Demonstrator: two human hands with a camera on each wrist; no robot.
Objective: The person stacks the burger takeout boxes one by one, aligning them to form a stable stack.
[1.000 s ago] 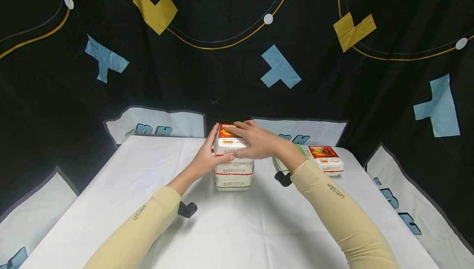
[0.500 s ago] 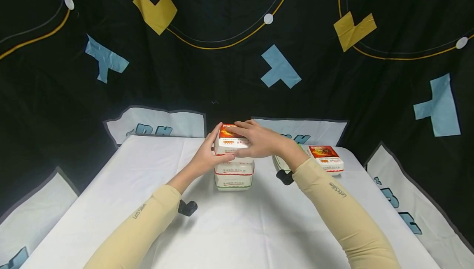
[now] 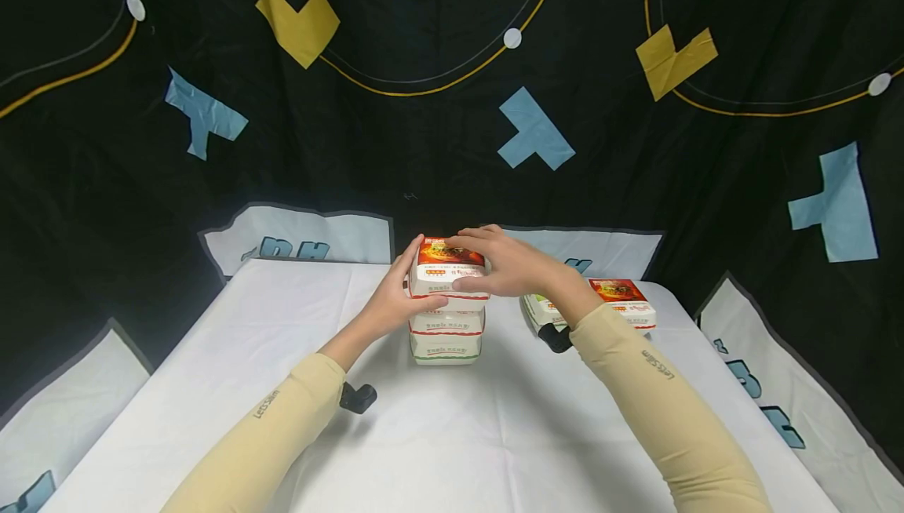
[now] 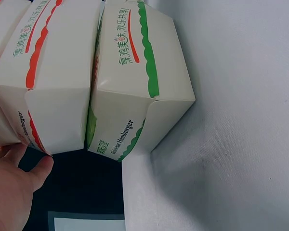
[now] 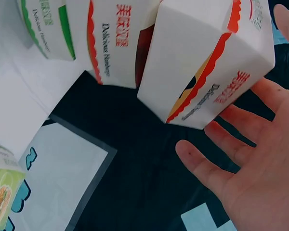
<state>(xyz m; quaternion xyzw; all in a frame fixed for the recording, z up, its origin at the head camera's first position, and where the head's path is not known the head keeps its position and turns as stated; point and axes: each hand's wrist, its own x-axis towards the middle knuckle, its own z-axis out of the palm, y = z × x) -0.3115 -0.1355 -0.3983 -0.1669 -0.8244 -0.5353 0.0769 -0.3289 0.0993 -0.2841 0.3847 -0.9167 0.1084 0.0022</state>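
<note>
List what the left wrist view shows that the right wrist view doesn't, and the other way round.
Only the left wrist view: the left hand and the red stroke on the green-trimmed box.

Only the right wrist view: the right hand, fingers spread; a separate green-printed box at the lower left; and blue shapes on the white banner.

Both: the green-trimmed box, a red-trimmed box stacked above it, the white tabletop and the dark backdrop.

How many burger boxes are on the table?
5. Three stacked at centre: red-trimmed top box, red-trimmed middle box, green-trimmed bottom box. Two at right: green-topped box and, right of it, red-topped box. The right forearm could hide more.
</note>
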